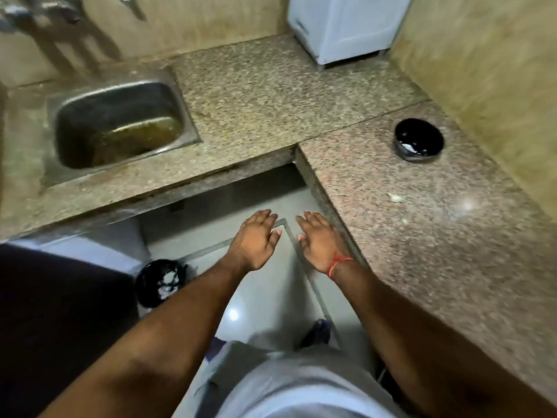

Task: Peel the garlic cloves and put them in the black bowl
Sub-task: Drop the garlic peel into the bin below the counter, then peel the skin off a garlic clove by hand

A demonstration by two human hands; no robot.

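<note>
Two bare forearms are stretched forward over the floor, palms down. Left hand (pixel 254 238) and right hand (pixel 321 239) are both held flat with fingers straight, nothing grasped, side by side and apart, just beside the inner corner of the counter (pixel 422 236). One red thread band (pixel 339 263) is seen on the right wrist. One garlic clove (pixel 395 197) is seen lying on the counter's right wing, its long axis roughly left-right; tip direction cannot be told. One black bowl (pixel 419 139) is set upright farther back, well apart from the clove, something white inside. One steel sink (pixel 120 125) is seen at left, one black bin (pixel 159 282) on the floor, one white appliance (pixel 346 25) at the back.
</note>
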